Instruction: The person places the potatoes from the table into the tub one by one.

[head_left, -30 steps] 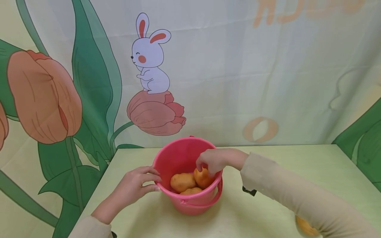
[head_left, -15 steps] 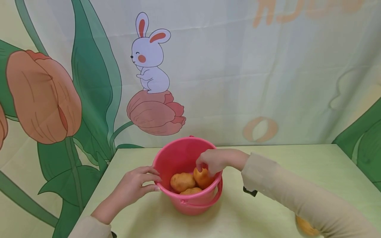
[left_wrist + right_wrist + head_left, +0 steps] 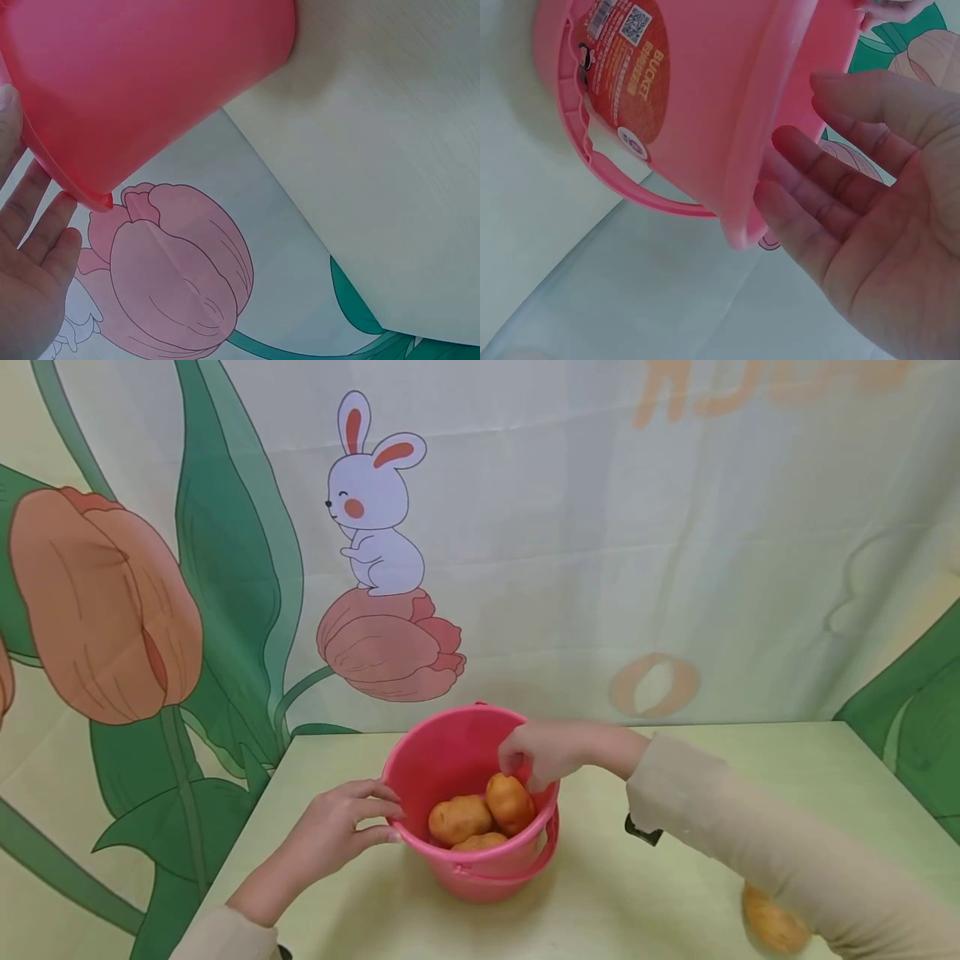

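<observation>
A pink bucket (image 3: pixel 450 739) stands upright on the table with several potatoes (image 3: pixel 460 820) in its bottom. My left hand (image 3: pixel 348 822) grips the bucket's left rim, fingers over the edge and thumb on the outside. The rim between thumb and fingers shows in the left wrist view, by the hand (image 3: pixel 34 262). At the right rim my right hand (image 3: pixel 547 750) hovers just above the uppermost potato (image 3: pixel 510 803). In the right wrist view the right hand (image 3: pixel 885 195) has loosely bent fingers with nothing between them.
Another potato (image 3: pixel 776 922) lies on the table (image 3: pixel 660 902) at the lower right, partly behind the right sleeve (image 3: pixel 780 843). The bucket's handle (image 3: pixel 641 196) hangs down its outside. A printed cloth (image 3: pixel 555 527) with a rabbit and tulips hangs behind the table.
My right hand has let go of the uppermost potato and risen slightly, up and to the right. That potato stays in the bucket. The left hand keeps its hold on the rim.
</observation>
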Demonstrator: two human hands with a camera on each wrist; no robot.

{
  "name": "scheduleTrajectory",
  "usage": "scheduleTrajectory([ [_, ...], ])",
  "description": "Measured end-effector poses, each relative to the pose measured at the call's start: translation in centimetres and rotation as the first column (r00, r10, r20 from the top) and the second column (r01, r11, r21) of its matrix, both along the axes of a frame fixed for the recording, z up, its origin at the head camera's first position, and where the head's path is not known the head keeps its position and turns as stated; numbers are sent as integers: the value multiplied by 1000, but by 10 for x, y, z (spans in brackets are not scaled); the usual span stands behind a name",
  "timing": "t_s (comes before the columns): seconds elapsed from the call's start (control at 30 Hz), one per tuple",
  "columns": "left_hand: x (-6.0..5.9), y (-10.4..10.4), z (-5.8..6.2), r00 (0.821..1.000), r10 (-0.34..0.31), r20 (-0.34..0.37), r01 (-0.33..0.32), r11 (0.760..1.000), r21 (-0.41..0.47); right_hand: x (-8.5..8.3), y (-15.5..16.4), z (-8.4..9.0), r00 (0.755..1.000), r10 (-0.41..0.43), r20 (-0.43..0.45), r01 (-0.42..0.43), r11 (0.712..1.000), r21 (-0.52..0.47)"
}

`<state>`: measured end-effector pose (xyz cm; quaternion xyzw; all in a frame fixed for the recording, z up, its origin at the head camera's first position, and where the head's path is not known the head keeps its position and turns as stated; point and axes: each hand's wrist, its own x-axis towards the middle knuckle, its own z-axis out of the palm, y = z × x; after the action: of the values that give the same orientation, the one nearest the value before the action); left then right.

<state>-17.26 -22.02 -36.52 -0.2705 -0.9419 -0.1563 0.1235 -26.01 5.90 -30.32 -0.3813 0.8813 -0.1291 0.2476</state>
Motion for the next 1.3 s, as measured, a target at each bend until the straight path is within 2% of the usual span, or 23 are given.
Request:
scheduleTrajectory([
  [0.27, 0, 0, 0, 1000, -1, -5, 1, 1000, -5, 1, 7, 6, 1000, 0, -7, 0, 1000, -8],
  [0.47, 1, -2, -1, 1000, -7, -14, 7, 1000, -7, 3, 17, 15, 997, 48, -58, -49, 998, -30],
  [0.77, 3, -2, 1, 1000, -1, 12, 1, 1000, -13, 6, 34, 20, 993, 64, -100, -71, 995, -68],
  [1.07, 2, -2, 1, 1000, -3, -3, 3, 1000, -17, 4, 51, 18, 996, 28, -79, -34, 996, -78],
  [1.3, 2, -1, 1, 1000, 0, 5, 0, 1000, -24, 6, 71, 10, 998, -30, -49, 26, 997, -74],
])
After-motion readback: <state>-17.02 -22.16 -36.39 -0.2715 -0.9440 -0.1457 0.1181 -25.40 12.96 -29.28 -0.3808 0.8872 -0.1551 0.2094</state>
